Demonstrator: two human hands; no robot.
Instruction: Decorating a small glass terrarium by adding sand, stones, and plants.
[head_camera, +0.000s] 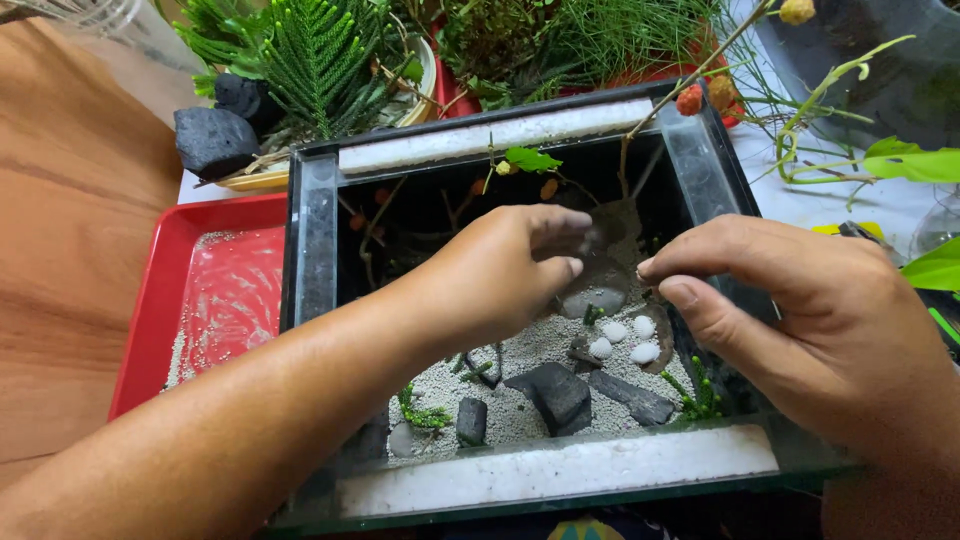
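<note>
Head view. We see a rectangular glass tank (312, 250) with white foam strips along its near and far rims, standing at the centre of the frame. Its floor is pale gravel (520, 400).

Left hand (500, 275): reaches in from 7 o'clock, over the tank's middle. Fingers curled, thumb and fingertips pinched on the edge of a flat brown-grey stone (605, 265) that stands in the gravel. Grip closed on the stone.

Right hand (800, 310): enters from 4 o'clock, over the tank's right wall. Fingers bent toward the same stone from its 3 o'clock side, fingertips just beside it. We cannot tell whether they touch or pinch anything; contact is hidden.

Stone position: toward the tank's rear centre, between the two hands.

Around it: white pebbles (625, 340) at the stone's 6 o'clock, near its base. Dark slate pieces (560, 395) lie further toward 6 o'clock, with small green sprigs (425, 415) at 7 o'clock of them. A thin branch with orange berries (690, 98) rises at 1 o'clock out of the tank.

Outside the tank: red tray (180, 290) at 9 o'clock, holding scattered gravel; a bowl of fern-like plants (320, 50) and black rocks (215, 140) at 11 o'clock; wooden tabletop (60, 250) at far left.
</note>
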